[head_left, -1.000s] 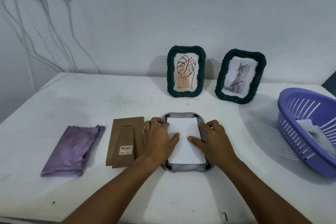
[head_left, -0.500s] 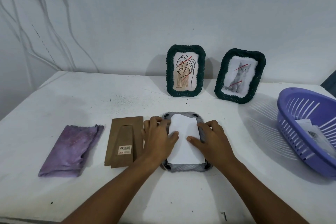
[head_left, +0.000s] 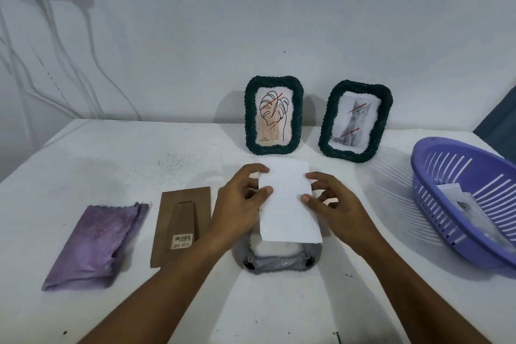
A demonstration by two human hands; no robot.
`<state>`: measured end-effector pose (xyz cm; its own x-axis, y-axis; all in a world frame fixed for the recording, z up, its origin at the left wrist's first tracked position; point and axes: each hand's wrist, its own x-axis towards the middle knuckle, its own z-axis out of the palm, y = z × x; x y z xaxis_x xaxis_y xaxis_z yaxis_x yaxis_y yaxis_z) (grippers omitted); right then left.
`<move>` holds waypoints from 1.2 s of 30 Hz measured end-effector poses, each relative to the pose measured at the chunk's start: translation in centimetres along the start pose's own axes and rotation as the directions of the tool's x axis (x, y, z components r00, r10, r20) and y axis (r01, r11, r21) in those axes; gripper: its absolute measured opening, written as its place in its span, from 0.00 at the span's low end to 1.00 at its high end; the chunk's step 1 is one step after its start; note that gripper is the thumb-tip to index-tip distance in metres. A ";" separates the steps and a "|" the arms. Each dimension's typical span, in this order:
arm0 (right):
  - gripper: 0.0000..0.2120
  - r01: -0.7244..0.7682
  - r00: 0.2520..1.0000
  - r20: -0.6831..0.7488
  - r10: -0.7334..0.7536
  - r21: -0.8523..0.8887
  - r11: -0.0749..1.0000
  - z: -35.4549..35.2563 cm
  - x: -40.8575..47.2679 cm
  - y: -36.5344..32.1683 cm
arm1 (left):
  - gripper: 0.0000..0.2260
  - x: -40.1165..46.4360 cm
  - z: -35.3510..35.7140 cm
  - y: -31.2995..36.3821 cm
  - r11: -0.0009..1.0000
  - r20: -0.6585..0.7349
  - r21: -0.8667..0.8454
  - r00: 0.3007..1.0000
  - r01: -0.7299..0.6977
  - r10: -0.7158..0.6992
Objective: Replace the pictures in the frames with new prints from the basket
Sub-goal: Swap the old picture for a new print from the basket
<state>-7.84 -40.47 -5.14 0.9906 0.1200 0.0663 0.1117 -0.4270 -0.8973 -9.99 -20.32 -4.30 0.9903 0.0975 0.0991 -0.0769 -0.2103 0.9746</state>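
The white paper sheet (head_left: pixel 287 204) is up off the face-down grey woven frame (head_left: pixel 279 260) now, where a moment ago it lay flat inside; my left hand (head_left: pixel 237 209) and right hand (head_left: pixel 335 204) pinch its edges with curled fingers; so I judge the old picture is coming out; next stop, the purple slatted plastic basket (head_left: pixel 435 204) on the bench (head_left: pixel 279 301) for a print.

Dim, cool, even light; soft shadows behind the standing frames (head_left: pixel 274 115); wide-angle bending at edges.

Both hands, left (head_left: pixel 237 204) and right (head_left: pixel 332 204), pinch with curled fingers.
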 end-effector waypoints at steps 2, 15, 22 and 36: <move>0.14 -0.004 1.000 0.009 0.003 0.121 0.993 -1.1 0.0 -0.4 | 0.09 0.3 0.2 0.2 0.998 0.034 -0.052 0.999 0.044 -0.042; 0.19 -0.147 0.980 -0.199 0.003 -0.718 0.681 -13.4 0.5 -1.4 | 0.20 2.6 8.7 1.5 0.957 0.391 -0.176 0.909 0.231 -0.147; 0.20 -0.210 0.977 -0.116 0.179 -0.660 0.721 -17.2 -0.2 0.3 | 0.20 3.1 15.9 0.9 0.944 0.425 -0.088 0.869 0.318 -0.253; 0.21 -0.107 0.993 -0.097 0.062 -0.593 0.798 -19.3 0.1 1.4 | 0.20 2.3 22.9 2.5 0.960 0.381 0.066 0.882 0.272 -0.276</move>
<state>-6.07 -58.31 2.01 0.9986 0.0064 0.0527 0.0302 -0.8848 -0.4649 -5.25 -42.93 -6.25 0.9392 -0.2267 -0.2580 0.2030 -0.2394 0.9495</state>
